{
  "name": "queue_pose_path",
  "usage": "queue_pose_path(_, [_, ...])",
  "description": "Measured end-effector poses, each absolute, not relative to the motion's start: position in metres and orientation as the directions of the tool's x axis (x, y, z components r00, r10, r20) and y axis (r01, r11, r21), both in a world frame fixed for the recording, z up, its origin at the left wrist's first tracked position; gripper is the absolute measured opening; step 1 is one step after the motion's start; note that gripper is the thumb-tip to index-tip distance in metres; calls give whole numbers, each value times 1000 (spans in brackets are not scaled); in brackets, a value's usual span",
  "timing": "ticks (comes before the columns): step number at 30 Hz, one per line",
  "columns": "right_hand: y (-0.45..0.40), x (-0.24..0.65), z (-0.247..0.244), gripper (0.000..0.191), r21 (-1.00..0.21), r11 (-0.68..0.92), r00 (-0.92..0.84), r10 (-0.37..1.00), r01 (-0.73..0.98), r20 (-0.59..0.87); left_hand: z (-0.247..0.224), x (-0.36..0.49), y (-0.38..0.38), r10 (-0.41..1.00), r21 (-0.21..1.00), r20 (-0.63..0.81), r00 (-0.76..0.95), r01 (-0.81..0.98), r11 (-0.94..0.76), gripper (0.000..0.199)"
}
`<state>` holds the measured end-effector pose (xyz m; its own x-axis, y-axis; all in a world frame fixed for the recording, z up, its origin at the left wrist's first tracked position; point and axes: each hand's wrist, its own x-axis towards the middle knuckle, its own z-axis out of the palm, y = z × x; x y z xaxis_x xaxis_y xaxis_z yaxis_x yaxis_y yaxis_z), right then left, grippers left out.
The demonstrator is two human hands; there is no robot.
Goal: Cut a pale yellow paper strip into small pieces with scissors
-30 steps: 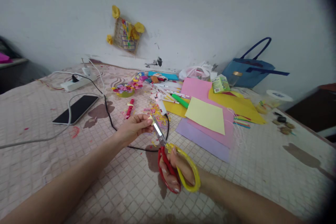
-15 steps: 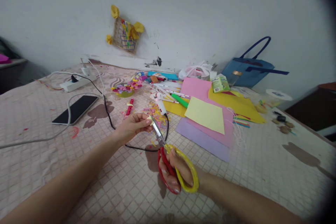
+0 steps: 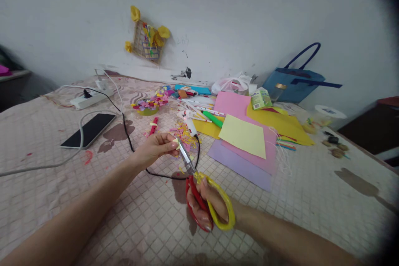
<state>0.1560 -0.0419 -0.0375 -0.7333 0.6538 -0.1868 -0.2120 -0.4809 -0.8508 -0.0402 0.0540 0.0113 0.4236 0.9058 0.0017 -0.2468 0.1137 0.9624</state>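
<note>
Left hand pinches a small pale-yellow piece between its thumb and fingers, just at the blade tips of the scissors. Right hand is wrapped around the red and yellow handles of these scissors; beyond them, to the right, lies a pale-yellow sheet over pink paper.

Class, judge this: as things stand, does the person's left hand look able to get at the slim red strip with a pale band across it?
Probably yes: the red strip lies just beyond the left hand, with nothing visible between them, though that hand is pinching a small pale-yellow piece.
</note>
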Motion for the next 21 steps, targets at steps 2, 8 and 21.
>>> queue_pose_path(2, [-42,156,-36,68,-851,-482,-739,648,-208,-186,11,-41,54,904,963,10,427,-247,106,17])
queue_pose_path(8, [-43,155,-37,67,-854,-472,-725,665,-219,-182,9,-40,56,903,968,22,429,-236,89,16])
queue_pose_path(21, [-43,157,-35,59,-872,-419,-687,712,-252,-144,7,-39,53,899,974,8,437,-208,92,17])
